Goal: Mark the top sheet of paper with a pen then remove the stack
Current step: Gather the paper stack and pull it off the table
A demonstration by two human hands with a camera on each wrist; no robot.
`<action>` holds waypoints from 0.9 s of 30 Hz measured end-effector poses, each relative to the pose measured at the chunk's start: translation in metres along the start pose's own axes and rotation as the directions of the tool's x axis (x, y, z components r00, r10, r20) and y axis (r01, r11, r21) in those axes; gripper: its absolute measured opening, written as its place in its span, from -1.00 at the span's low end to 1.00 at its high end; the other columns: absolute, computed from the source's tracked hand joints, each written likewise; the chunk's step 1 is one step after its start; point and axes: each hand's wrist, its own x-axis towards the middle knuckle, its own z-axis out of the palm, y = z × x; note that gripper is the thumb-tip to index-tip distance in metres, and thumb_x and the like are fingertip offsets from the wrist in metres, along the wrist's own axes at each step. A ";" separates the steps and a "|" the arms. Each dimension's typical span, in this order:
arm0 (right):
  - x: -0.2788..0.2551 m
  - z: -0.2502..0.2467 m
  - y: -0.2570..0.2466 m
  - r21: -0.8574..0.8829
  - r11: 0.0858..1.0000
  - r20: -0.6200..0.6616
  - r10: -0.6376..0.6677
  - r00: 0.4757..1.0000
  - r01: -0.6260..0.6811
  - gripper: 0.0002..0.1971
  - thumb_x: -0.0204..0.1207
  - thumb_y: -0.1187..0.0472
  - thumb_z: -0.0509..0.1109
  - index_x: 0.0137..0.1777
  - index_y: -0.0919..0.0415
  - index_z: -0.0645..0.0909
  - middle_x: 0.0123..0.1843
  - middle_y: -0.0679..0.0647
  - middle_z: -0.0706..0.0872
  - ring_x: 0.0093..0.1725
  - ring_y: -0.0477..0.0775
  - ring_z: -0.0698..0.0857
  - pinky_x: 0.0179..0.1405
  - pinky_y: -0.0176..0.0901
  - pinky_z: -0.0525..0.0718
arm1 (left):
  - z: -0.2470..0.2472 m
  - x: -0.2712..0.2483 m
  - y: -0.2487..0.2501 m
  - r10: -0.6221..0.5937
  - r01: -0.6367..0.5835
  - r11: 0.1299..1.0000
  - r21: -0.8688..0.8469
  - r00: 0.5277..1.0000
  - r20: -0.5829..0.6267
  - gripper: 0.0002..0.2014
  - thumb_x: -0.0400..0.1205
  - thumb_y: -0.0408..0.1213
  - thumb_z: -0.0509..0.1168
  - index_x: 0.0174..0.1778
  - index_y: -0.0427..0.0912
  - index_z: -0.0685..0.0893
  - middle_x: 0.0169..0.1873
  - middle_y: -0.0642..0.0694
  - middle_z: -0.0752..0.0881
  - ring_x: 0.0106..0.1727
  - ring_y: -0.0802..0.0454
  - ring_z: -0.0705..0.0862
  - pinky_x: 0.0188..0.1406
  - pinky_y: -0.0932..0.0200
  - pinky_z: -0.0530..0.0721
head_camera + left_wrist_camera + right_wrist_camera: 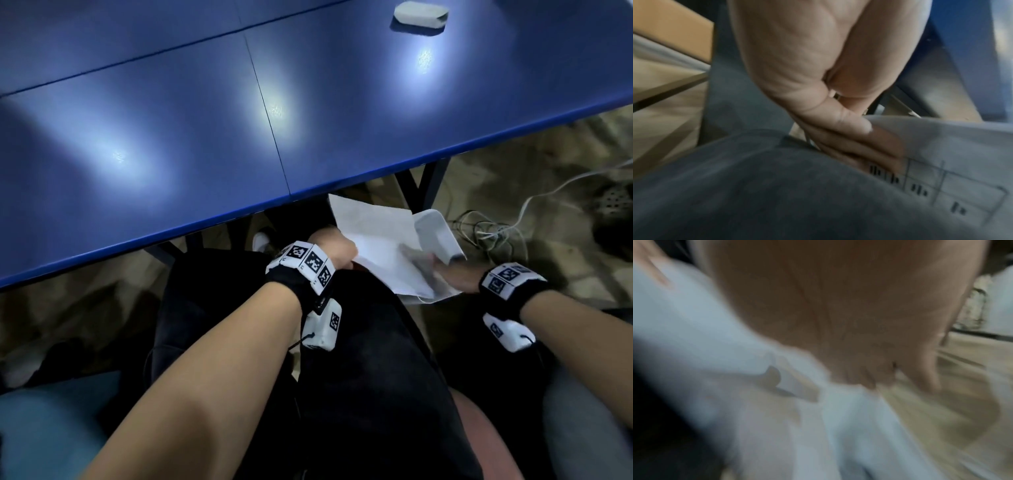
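While gripping the stack of paper [380, 246] below the table's near edge, over the lap: left hand [334, 248] at 9 o'clock of the sheets, thumb on top and fingers curled beneath the edge, a pinch plain in the left wrist view. Right hand [452, 274] at 4 o'clock of the sheets, touching them at the curled-over corner; too blurred in both the head and right wrist views to tell whether clamped or merely pressing flat. Sheets loosely fanned, one corner bent upward, resting partly on the dark trousers [342, 359]. Printed grid and dark tally-like strokes [918, 191] visible on the paper's face in the left wrist view; cannot tell whether pen marks or print.

Further out, at 12 o'clock: blue table [171, 137], stack gone from it. Small pale padded object [420, 14] lying far off at 1 o'clock near the table's back. Tangled white cable [496, 226] on the floor at 3 o'clock. No pen seen anywhere.

Judged progress: removal apparently accomplished, papers off the table and held low. Marking presumably finished, though unconfirmed from these views. Left, at most: settling or stowing the sheets.
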 end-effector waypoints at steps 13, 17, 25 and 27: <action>0.025 0.047 -0.007 0.417 0.905 0.060 -0.116 0.991 0.081 -0.34 0.76 -0.26 -0.11 0.78 -0.01 -0.03 0.81 0.04 0.01 0.79 0.09 -0.03 0.74 0.01 -0.13 | 0.014 0.002 0.007 0.138 -0.136 0.990 0.040 0.989 -0.051 -0.80 0.62 -0.39 0.32 0.06 -0.43 0.75 -0.04 -0.29 0.82 0.00 -0.21 0.82 0.05 -0.01 0.80; 0.030 0.025 0.003 0.299 0.951 -0.159 -0.034 0.987 0.081 -0.29 0.55 -0.13 -0.52 0.68 0.16 -0.31 0.70 0.42 0.22 0.67 0.38 0.28 0.67 0.20 0.17 | 0.012 0.004 0.000 0.113 -0.112 0.993 0.021 0.990 -0.086 -0.74 0.63 -0.41 0.32 0.18 -0.49 0.66 0.12 -0.38 0.75 0.11 -0.25 0.79 0.05 -0.02 0.80; -0.036 0.041 -0.061 0.416 0.665 -0.187 -0.605 0.774 0.620 -0.38 0.73 -0.29 -0.15 0.75 -0.14 0.03 0.74 -0.30 0.11 0.69 -0.37 0.10 0.65 -0.44 -0.05 | 0.013 0.000 0.007 0.124 -0.125 0.992 -0.013 0.991 -0.041 -0.73 0.65 -0.42 0.31 0.22 -0.47 0.67 0.09 -0.27 0.77 -0.16 -0.02 0.76 -0.43 0.39 0.67; 0.005 0.060 -0.025 0.198 0.858 -0.015 -0.481 0.877 0.474 -0.36 0.77 -0.21 -0.05 0.77 -0.04 -0.11 0.80 -0.05 -0.01 0.77 -0.12 0.00 0.67 -0.34 -0.12 | 0.011 -0.001 0.006 0.110 -0.111 0.994 -0.015 0.993 -0.051 -0.78 0.57 -0.41 0.37 0.10 -0.42 0.73 -0.02 -0.18 0.81 -0.04 -0.11 0.81 -0.14 0.17 0.81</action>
